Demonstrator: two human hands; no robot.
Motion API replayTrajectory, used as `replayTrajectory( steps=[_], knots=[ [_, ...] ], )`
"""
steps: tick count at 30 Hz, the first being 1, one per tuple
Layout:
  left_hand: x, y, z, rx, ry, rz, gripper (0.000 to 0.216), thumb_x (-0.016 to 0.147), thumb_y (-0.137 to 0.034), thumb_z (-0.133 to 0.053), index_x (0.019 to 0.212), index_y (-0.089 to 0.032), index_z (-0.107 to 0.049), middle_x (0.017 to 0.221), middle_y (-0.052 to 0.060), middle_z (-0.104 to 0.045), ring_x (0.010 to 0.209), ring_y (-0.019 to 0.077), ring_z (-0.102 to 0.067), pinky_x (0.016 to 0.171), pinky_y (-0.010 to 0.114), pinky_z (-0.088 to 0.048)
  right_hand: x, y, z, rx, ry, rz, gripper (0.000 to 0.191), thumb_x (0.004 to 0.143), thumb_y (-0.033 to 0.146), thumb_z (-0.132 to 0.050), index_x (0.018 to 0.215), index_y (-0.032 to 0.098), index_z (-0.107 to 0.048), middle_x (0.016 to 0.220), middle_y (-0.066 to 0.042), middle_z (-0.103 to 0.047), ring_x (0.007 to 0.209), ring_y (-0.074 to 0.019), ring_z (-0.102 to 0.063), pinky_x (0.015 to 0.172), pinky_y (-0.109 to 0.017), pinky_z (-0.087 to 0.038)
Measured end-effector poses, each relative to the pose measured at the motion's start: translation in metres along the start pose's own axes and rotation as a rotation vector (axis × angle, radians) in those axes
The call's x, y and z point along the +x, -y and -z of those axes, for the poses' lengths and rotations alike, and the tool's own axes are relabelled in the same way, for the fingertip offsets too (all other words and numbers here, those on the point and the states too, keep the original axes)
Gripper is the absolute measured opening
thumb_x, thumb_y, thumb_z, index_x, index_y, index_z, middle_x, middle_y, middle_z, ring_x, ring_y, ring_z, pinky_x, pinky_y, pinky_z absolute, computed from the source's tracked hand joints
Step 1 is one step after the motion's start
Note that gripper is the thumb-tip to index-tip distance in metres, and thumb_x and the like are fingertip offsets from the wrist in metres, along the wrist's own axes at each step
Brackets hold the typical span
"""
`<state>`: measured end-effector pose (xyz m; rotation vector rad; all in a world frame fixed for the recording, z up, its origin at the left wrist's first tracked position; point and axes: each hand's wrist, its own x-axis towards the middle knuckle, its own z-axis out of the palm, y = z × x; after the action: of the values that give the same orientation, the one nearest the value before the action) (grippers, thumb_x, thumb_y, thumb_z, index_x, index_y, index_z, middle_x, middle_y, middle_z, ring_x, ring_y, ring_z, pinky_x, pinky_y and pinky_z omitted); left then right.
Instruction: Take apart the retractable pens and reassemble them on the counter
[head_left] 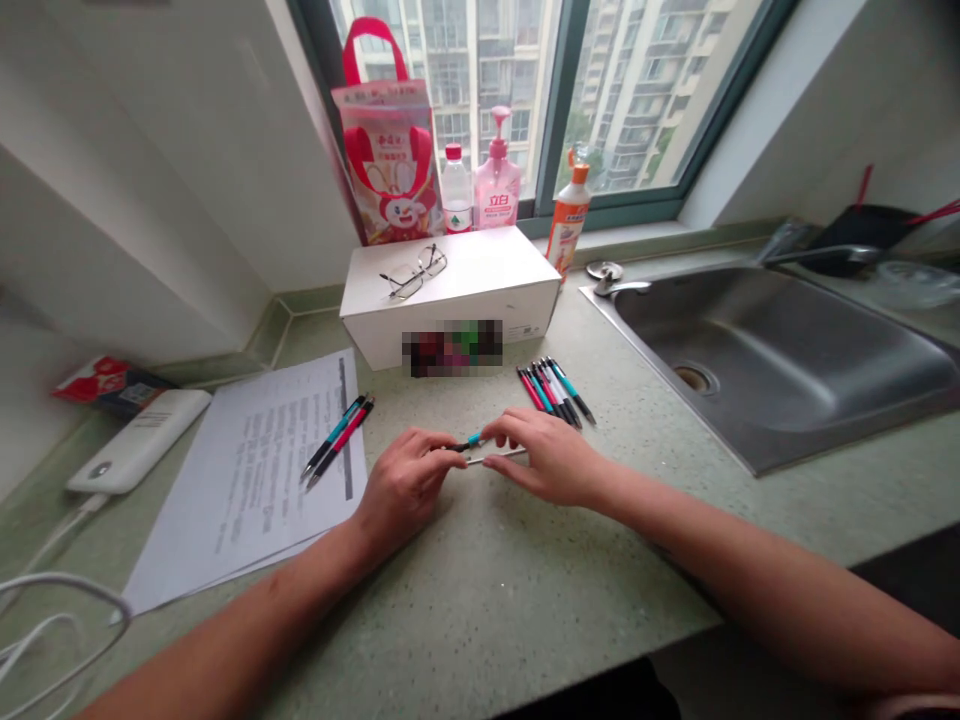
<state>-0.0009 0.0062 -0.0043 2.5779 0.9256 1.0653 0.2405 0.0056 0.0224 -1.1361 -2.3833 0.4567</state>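
Over the speckled green counter my two hands meet at the middle. My left hand pinches the dark end of a teal-and-black pen. My right hand has its fingers closed round the pen's other end and also holds a thin pale refill just below it. A bunch of several pens, red, teal and black, lies just beyond my right hand. Two more pens rest on the printed sheets to the left.
A white box with glasses on top stands behind the hands. A steel sink fills the right. A white power bank with cable lies far left. A pink bag and bottles line the window sill.
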Motion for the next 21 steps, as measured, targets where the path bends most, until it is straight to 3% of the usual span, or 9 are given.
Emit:
replayTrajectory(
  steps=[6,10,14,21],
  knots=[
    [-0.0005,-0.0017,-0.0033,-0.156,-0.014,-0.049,0.01,0.092,-0.013,-0.065,0.099,-0.021,-0.064,0.091,0.002,-0.075,0.083,0.0146,-0.068,0.076,0.027,-0.057,0.0017,0.0069,-0.0089,0.053,0.024,0.073,0.015,0.099,0.031,-0.057,0.099,0.018,-0.066,0.091,-0.004,-0.071,0.085,-0.0163,-0.063,0.075,-0.029,-0.043],
    [0.001,-0.0032,-0.0016,-0.11,-0.045,0.009,0.014,0.093,-0.017,-0.067,0.106,-0.02,-0.067,0.089,0.002,-0.073,0.078,0.0146,-0.068,0.073,0.026,-0.057,0.0022,0.0045,-0.01,0.035,0.012,-0.008,0.021,0.101,0.034,-0.054,0.094,0.018,-0.067,0.089,-0.005,-0.07,0.082,-0.0169,-0.062,0.073,-0.029,-0.041],
    [0.0018,-0.0026,0.0009,-0.037,-0.131,0.045,0.011,0.091,-0.018,-0.069,0.102,-0.02,-0.068,0.088,0.003,-0.072,0.08,0.0162,-0.067,0.074,0.029,-0.056,0.0007,0.0033,-0.0079,0.06,-0.008,-0.113,0.024,0.102,0.034,-0.051,0.09,0.018,-0.065,0.083,-0.004,-0.068,0.075,-0.0161,-0.059,0.068,-0.029,-0.038],
    [0.002,-0.0044,-0.0001,-0.04,-0.161,0.124,0.005,0.093,-0.022,-0.068,0.097,-0.018,-0.07,0.084,0.004,-0.072,0.077,0.0169,-0.065,0.072,0.03,-0.054,0.0004,0.0018,-0.008,0.221,0.043,-0.229,0.028,0.101,0.034,-0.047,0.081,0.02,-0.06,0.076,-0.002,-0.064,0.071,-0.0157,-0.057,0.065,-0.028,-0.037]
  ],
)
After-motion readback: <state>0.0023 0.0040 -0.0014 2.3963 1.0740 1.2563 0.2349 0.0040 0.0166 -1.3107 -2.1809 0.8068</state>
